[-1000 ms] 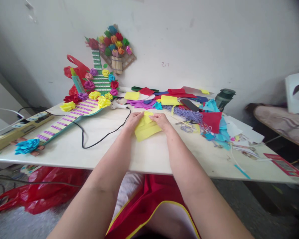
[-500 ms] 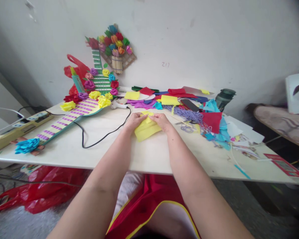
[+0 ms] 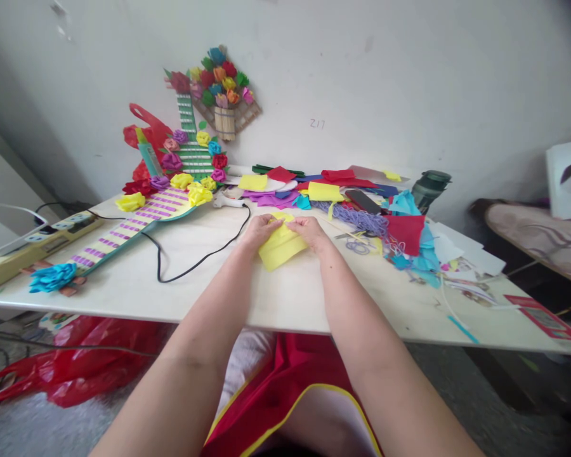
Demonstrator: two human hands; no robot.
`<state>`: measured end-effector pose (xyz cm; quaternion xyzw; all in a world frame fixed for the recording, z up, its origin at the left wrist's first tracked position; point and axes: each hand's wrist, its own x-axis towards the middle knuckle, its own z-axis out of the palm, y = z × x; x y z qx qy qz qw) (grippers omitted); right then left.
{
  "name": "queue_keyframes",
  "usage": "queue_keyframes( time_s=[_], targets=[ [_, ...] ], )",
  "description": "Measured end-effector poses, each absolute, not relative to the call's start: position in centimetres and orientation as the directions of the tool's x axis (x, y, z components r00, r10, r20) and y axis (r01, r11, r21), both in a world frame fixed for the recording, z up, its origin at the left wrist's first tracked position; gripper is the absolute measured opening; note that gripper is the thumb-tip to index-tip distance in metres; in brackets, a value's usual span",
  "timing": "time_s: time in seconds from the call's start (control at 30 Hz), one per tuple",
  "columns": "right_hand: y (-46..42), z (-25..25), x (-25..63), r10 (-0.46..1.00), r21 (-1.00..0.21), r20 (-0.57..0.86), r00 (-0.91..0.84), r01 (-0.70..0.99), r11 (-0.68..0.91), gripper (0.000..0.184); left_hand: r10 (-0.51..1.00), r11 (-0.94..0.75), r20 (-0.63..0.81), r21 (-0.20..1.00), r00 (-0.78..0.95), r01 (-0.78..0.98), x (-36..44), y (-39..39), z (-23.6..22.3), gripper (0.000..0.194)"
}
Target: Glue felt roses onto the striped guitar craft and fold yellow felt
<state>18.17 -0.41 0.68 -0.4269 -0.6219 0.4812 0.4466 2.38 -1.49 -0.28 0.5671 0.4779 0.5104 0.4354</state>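
Observation:
A sheet of yellow crepe paper (image 3: 280,249) is held between my two hands above the middle of the table. My left hand (image 3: 261,230) pinches its upper left part, and my right hand (image 3: 306,230) pinches the upper right. The paper's lower part hangs loose towards me. Its top is bunched between my fingertips, though the exact folds are too small to make out. Behind my hands lie more yellow paper pieces (image 3: 324,192) on a heap of coloured sheets. A white glue gun (image 3: 227,201) rests beyond my left hand.
On the left lies a guitar-shaped craft (image 3: 133,225) with paper flowers, near a power strip (image 3: 42,244). The glue gun's black cord (image 3: 190,274) loops across the table. Purple yarn (image 3: 352,217), scissors (image 3: 345,235), a phone (image 3: 363,201) and a dark bottle (image 3: 429,189) stand or lie at right.
The top of the yellow paper has shifted slightly between my fingers, with less of it sticking up. Both hands keep their pinch in nearly the same place.

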Motion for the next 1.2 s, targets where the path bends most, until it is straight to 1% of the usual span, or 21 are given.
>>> queue_keyframes(
  time_s=[0.1,0.17,0.33,0.47,0.53,0.6,0.7,0.83,0.97,1.03,1.1,1.2],
  targets=[
    [-0.4,0.7,18.4,0.960,-0.985,0.122,-0.250,0.091,0.148,0.025,0.983,-0.181,0.180,0.978,0.019,0.105,2.5,-1.6,-0.2,0.033],
    [-0.4,0.7,18.6,0.955,-0.990,0.081,-0.284,0.088,0.111,0.028,0.979,-0.202,0.201,0.971,0.023,0.131,2.5,-1.6,-0.1,0.033],
    [-0.4,0.8,19.0,0.925,-0.994,-0.019,-0.379,0.108,0.024,0.033,0.952,-0.298,0.305,0.904,0.026,0.306,2.7,-1.7,0.2,0.027],
    [-0.4,0.9,19.1,0.942,-0.973,-0.020,-0.335,0.223,0.058,0.042,0.929,-0.351,0.368,0.835,0.045,0.424,3.1,-2.0,0.6,0.024],
    [-0.5,1.1,19.3,0.932,-0.965,-0.021,-0.361,0.252,0.076,0.045,0.916,-0.371,0.398,0.792,0.051,0.484,3.3,-1.9,0.6,0.023],
    [-0.6,1.2,19.4,0.908,-0.968,-0.027,-0.418,0.236,0.080,0.046,0.903,-0.387,0.426,0.742,0.062,0.548,3.4,-1.8,0.5,0.021],
    [-0.6,1.3,19.4,0.895,-0.966,-0.037,-0.444,0.246,0.082,0.043,0.877,-0.422,0.469,0.651,0.104,0.631,3.4,-1.7,0.3,0.020],
    [-0.3,1.0,19.2,0.908,-0.947,-0.026,-0.418,0.300,0.111,0.031,0.847,-0.458,0.497,0.504,0.188,0.732,3.6,-1.8,0.2,0.024],
    [-0.2,0.7,18.9,0.922,-0.954,-0.008,-0.386,0.280,0.109,0.021,0.837,-0.420,0.505,0.348,0.209,0.838,3.8,-2.1,0.4,0.027],
    [-0.3,0.7,18.8,0.925,-0.958,0.029,-0.380,0.255,0.134,0.018,0.838,-0.393,0.502,0.282,0.215,0.875,3.9,-2.2,0.6,0.030],
    [-0.3,0.7,18.7,0.924,-0.953,0.064,-0.377,0.252,0.169,0.016,0.842,-0.370,0.493,0.233,0.219,0.899,4.0,-2.2,0.7,0.032],
    [-0.4,0.8,18.7,0.936,-0.938,0.056,-0.348,0.303,0.169,0.013,0.845,-0.359,0.486,0.208,0.222,0.910,3.9,-2.1,0.7,0.033]
  ],
)
